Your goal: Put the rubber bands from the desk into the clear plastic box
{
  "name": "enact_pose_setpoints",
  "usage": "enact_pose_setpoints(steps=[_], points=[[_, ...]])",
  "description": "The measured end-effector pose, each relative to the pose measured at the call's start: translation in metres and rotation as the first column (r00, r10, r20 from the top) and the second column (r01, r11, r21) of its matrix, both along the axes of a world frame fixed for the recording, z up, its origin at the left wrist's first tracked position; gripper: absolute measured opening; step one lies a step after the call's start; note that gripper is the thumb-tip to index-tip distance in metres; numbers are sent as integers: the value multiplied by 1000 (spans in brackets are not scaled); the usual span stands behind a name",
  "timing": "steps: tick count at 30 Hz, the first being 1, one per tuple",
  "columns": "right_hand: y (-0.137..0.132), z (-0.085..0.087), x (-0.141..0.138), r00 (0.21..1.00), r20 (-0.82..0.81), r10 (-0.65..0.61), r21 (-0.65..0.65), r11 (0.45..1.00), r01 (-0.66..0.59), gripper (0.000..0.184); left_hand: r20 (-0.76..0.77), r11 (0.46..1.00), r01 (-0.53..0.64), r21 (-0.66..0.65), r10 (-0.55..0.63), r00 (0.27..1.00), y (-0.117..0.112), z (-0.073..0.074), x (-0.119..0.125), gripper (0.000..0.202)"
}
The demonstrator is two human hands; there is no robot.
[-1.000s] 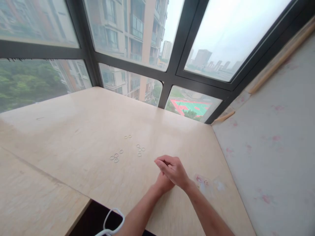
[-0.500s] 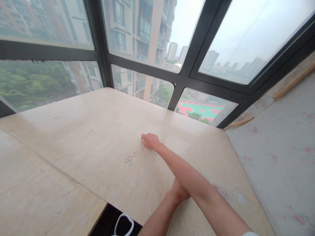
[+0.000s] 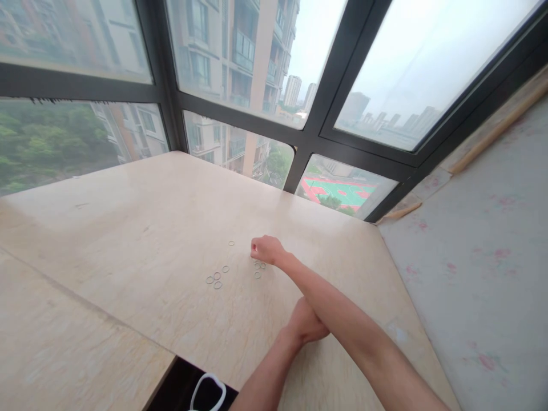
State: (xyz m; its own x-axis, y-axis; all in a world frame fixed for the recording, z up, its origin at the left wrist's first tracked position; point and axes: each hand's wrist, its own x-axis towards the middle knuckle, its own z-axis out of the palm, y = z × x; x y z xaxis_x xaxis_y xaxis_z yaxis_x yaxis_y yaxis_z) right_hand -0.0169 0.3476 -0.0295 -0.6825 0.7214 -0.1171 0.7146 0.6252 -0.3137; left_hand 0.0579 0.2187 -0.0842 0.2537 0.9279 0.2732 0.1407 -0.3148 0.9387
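Note:
My right hand [image 3: 266, 249] is closed, fingers curled down, low over the pale table [image 3: 171, 228]. Whatever its fingers may hold is hidden from me. Just below it lies a small cluster of thin rings [image 3: 257, 266], partly covered by the hand. A single ring [image 3: 232, 243] lies apart to the left of the hand. Further toward me on the left, several more rings [image 3: 217, 276] lie loosely grouped. My left hand [image 3: 305, 321] is tucked beneath my right forearm, near or on the table, and its fingers are mostly hidden.
Dark-framed windows [image 3: 166, 103] border the table's far side. A wall with a flower pattern [image 3: 462, 274] stands at the right. At the near edge is a dark gap [image 3: 171, 382] with a white loop [image 3: 220, 388]. A seam crosses the tabletop on the left.
My right hand has drawn back to the right, away from the single ring and over the cluster below it. The view has shifted slightly. The left hand stays under the right forearm.

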Motion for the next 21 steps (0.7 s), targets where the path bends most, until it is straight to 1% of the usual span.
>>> enact_pose_setpoints(steps=[3, 4, 7, 9, 11, 13, 14, 16, 17, 19, 21], points=[[-11, 6, 25, 976, -191, -107, -115, 990, 86, 8, -88, 997, -30, 71, 36, 995, 2, 2, -2, 6], [-16, 8, 34, 957, -250, -145, -163, 981, 106, 8, -109, 997, -26, 68, 33, 993, 3, 2, -2, 5], [-31, 15, 65, 881, -396, -259, -304, 942, 140, 8, -147, 999, -29, 17, 31, 989, 5, 2, -1, 15], [-42, 20, 89, 821, -467, -328, -378, 914, 149, 7, -143, 999, -38, -5, 37, 989, 6, 2, 0, 17], [-54, 26, 116, 760, -521, -388, -427, 890, 162, 10, -124, 999, -42, -12, 40, 992, 6, 2, 0, 15], [-67, 31, 146, 667, -580, -469, -499, 851, 165, 15, -117, 999, -37, -13, 35, 993, 7, 2, 0, 13], [-75, 32, 162, 598, -608, -522, -551, 820, 155, 18, -119, 999, -36, -10, 34, 992, 7, 2, 0, 13], [-91, 33, 194, 473, -631, -615, -631, 761, 148, 24, -130, 999, -37, 0, 37, 991, 7, 2, 0, 14], [-100, 32, 211, 437, -626, -646, -648, 743, 169, 26, -136, 999, -42, 4, 42, 990, 7, 2, 0, 14], [-118, 28, 243, 404, -608, -683, -643, 723, 255, 25, -147, 999, -50, 7, 51, 988, 7, 2, 1, 15], [-135, 22, 269, 405, -567, -717, -614, 696, 373, 24, -165, 998, -58, 8, 58, 985, 7, 2, 1, 15]])
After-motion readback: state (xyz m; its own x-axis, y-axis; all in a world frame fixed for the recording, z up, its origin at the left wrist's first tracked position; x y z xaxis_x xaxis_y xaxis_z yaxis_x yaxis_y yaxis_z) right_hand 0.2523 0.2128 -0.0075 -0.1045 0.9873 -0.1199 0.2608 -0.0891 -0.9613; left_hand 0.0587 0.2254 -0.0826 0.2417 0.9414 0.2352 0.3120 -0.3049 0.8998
